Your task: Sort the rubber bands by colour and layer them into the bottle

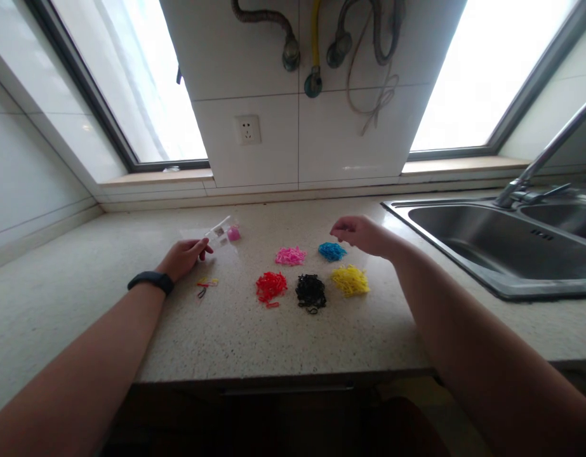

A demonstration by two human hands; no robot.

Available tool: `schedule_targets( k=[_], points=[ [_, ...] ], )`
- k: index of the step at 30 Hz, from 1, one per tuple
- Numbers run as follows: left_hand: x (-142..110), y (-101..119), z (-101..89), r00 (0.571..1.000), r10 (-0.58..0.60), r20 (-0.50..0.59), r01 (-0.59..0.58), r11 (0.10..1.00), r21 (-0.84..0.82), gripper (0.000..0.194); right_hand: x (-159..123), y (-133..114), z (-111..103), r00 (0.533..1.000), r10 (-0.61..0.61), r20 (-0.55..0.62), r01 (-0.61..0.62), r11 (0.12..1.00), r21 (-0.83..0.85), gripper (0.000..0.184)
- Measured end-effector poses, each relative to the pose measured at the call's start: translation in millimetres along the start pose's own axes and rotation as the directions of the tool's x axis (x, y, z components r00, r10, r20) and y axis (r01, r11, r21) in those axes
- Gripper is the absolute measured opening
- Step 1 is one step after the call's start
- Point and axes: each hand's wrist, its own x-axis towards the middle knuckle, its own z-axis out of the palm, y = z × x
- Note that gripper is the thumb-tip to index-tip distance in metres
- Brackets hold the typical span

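My left hand (186,256), wearing a black wristband (151,282), has curled fingers at the near edge of a clear plastic bag (225,244) and seems to grip it. Something round and pink (233,233) shows at the bag. Below this hand lie a few loose small bands (207,283), yellow, red and black. My right hand (354,232) hovers just over the blue pile of small bands (332,251), fingertips pinched together; what they hold is too small to make out. Around it sit pink (290,256), red (270,287), black (310,291) and yellow (350,280) piles of similar small bands.
A steel sink (464,241) with a faucet (516,190) is set into the speckled counter (216,343) on the right. Behind stands a tiled wall with a socket (247,129), hoses and a yellow pipe (315,38). Windows flank it on both sides.
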Motion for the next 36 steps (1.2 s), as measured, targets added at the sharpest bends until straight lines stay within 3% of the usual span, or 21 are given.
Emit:
schedule_targets(
  k=[4, 9, 12, 17, 20, 24, 30, 36],
  points=[
    [-0.1, 1.4, -0.6, 1.000, -0.007, -0.005, 0.006, 1.000, -0.026, 0.056, 7.2, -69.6, 27.5, 0.959, -0.249, 0.134, 0.254, 0.967, -0.020, 0.023],
    [2.1, -2.2, -0.4, 1.000, -0.003, -0.016, 0.003, 0.999, -0.038, 0.056, 14.5, -152.3, 87.1, 0.775, -0.519, 0.361, 0.575, 0.816, -0.062, 0.019],
    [3.1, -3.6, -0.1, 1.000, 0.023, -0.018, -0.023, 0.999, -0.037, 0.056, 18.4, -181.7, 131.4, 0.669, -0.599, 0.440, 0.716, 0.678, -0.166, 0.022],
    [2.3, -1.3, 0.4, 1.000, 0.025, -0.018, -0.026, 0.998, -0.054, 0.056, 27.8, -202.5, 188.3, 0.579, -0.636, 0.510, 0.806, 0.538, -0.246, 0.019],
    [2.3, -0.5, 0.3, 1.000, 0.012, -0.020, -0.013, 0.998, -0.058, 0.056, 34.5, -206.1, 203.5, 0.597, -0.614, 0.516, 0.794, 0.546, -0.269, 0.016],
    [4.5, -1.9, -0.2, 1.000, 0.020, -0.009, -0.020, 0.998, -0.058, 0.055, 39.3, -204.4, 207.9, 0.642, -0.596, 0.482, 0.761, 0.573, -0.305, 0.019],
    [7.4, -5.9, 0.3, 0.999, 0.037, -0.005, -0.037, 0.998, -0.041, 0.056, 41.6, -192.5, 199.3, 0.688, -0.550, 0.474, 0.714, 0.632, -0.302, 0.021],
    [7.1, -6.3, 0.0, 0.997, 0.073, -0.001, -0.073, 0.997, -0.036, 0.057, 42.9, -184.1, 181.9, 0.722, -0.514, 0.462, 0.640, 0.750, -0.167, 0.024]
  ],
)
